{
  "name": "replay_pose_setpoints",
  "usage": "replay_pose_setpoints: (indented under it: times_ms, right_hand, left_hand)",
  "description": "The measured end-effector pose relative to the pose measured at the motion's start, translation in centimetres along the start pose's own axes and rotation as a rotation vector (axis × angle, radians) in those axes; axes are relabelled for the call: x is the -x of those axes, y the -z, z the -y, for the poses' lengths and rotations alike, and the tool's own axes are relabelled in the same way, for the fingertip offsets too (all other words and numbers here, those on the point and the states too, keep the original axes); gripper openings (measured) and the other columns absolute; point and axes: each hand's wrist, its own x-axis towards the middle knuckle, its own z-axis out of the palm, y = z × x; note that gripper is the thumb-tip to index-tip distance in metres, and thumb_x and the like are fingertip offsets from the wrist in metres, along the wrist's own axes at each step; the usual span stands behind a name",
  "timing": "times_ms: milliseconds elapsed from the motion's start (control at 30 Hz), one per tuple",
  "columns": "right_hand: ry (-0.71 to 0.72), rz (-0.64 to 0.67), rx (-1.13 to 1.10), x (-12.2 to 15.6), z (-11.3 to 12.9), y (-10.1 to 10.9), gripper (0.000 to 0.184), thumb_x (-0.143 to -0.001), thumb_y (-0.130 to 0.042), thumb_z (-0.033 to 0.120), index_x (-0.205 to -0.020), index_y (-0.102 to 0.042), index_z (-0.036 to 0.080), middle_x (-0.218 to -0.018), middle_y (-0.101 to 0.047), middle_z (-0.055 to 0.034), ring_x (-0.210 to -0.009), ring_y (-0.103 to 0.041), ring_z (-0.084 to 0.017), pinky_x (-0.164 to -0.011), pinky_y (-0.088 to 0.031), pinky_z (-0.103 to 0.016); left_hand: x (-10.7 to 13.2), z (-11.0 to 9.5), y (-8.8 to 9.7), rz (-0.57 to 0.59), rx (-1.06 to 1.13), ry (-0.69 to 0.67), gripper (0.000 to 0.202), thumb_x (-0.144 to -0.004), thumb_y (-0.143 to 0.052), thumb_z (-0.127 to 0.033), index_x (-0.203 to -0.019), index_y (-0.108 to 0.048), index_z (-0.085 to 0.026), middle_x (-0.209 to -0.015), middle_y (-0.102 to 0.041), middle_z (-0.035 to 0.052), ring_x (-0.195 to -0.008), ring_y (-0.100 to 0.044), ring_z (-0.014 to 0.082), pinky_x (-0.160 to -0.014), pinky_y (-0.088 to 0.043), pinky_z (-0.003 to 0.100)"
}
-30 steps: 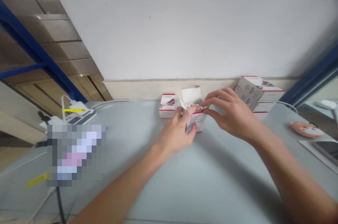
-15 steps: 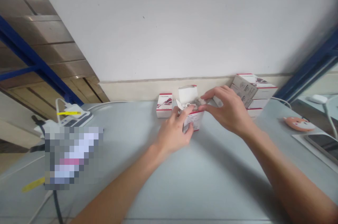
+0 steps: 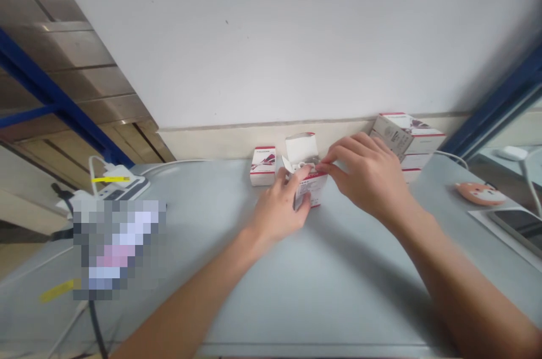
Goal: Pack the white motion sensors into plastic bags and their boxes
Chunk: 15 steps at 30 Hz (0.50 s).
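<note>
Left hand (image 3: 279, 206): wrapped around the side of the white-and-red carton (image 3: 308, 192), fingers clamped on its face, holding it tilted; whether its base touches the bench cannot be told.
Right hand (image 3: 368, 178): thumb and fingertips pinched together on a small pale piece (image 3: 311, 166) at the carton's open mouth; the piece is too small to identify.
Done so far: the white-and-red carton is open, its white flap (image 3: 301, 150) standing up at the back; how much lies inside is hidden.
Left as they are: the small carton (image 3: 262, 166) just left of the open carton looks shut, as does the carton stack (image 3: 409, 141) to its right, behind the right hand.
Bench (image 3: 355, 291): left of the open carton, a power strip (image 3: 121, 187) and a pixelated patch (image 3: 118, 249); to its right, an orange fox-face pad (image 3: 480, 193) and a phone (image 3: 520, 226).
</note>
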Motion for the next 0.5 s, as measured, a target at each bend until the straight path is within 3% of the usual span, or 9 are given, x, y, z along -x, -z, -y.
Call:
replay_pose_setpoints:
  times_ms: [133,200,267,367,433,500]
  right_hand:
    - [0.036,0.076,-0.039,0.2,0.1,0.2,0.026,-0.104,-0.065,0.037,-0.081,-0.069,0.025,-0.1,-0.073,-0.0096,-0.1,-0.063,-0.032,-0.08,-0.048,-0.047]
    - [0.011,0.101,-0.107,0.4,0.0,-0.1,0.025,-0.103,-0.065,0.041,-0.086,-0.071,0.025,-0.113,-0.071,-0.0108,-0.107,-0.063,-0.032,-0.082,-0.052,-0.048]
    - [-0.07,0.088,-0.223,0.6,-0.4,-0.8,0.016,-0.102,-0.066,0.042,-0.104,-0.071,0.027,-0.131,-0.065,-0.0118,-0.115,-0.063,-0.032,-0.088,-0.056,-0.049]
    - [-0.271,0.006,-0.487,1.0,-0.8,-2.6,0.042,-0.098,-0.071,0.046,-0.134,-0.058,0.029,-0.142,-0.058,-0.0121,-0.114,-0.066,-0.026,-0.094,-0.06,-0.044]
    - [-0.374,-0.042,-0.625,1.2,-0.9,-3.7,0.048,-0.097,-0.072,0.05,-0.136,-0.055,0.028,-0.138,-0.061,-0.0112,-0.109,-0.069,-0.023,-0.091,-0.062,-0.04]
    - [-0.381,-0.038,-0.687,1.4,-0.8,-4.2,0.041,-0.098,-0.069,0.053,-0.129,-0.062,0.027,-0.136,-0.065,-0.0104,-0.116,-0.069,-0.024,-0.097,-0.061,-0.04]
  left_hand:
    - [0.0,0.0,0.0,0.003,0.024,0.001,0.06,-0.099,-0.062,-0.029,-0.156,-0.044,-0.037,-0.147,-0.058,0.0124,-0.098,-0.076,0.0255,-0.08,-0.065,0.041]
    - [0.0,0.3,-0.3,0.002,0.079,-0.009,0.061,-0.099,-0.061,-0.028,-0.156,-0.041,-0.038,-0.148,-0.057,0.0115,-0.1,-0.075,0.0248,-0.083,-0.065,0.043]
    - [0.1,0.8,-0.8,-0.026,0.181,-0.001,0.069,-0.099,-0.063,-0.028,-0.16,-0.032,-0.04,-0.145,-0.06,0.0101,-0.099,-0.075,0.0228,-0.087,-0.065,0.043]
    - [0.0,1.6,-1.6,-0.08,0.41,0.048,0.093,-0.096,-0.071,-0.029,-0.166,-0.011,-0.04,-0.144,-0.063,0.0097,-0.096,-0.075,0.0196,-0.088,-0.066,0.041]
    - [-0.2,2.0,-1.9,-0.083,0.523,0.071,0.099,-0.095,-0.073,-0.029,-0.167,-0.005,-0.04,-0.149,-0.061,0.0109,-0.098,-0.075,0.0191,-0.09,-0.066,0.041]
    - [-0.4,2.2,-1.9,-0.064,0.567,0.058,0.098,-0.096,-0.072,-0.027,-0.168,-0.006,-0.04,-0.152,-0.06,0.0113,-0.103,-0.075,0.0203,-0.094,-0.065,0.043]
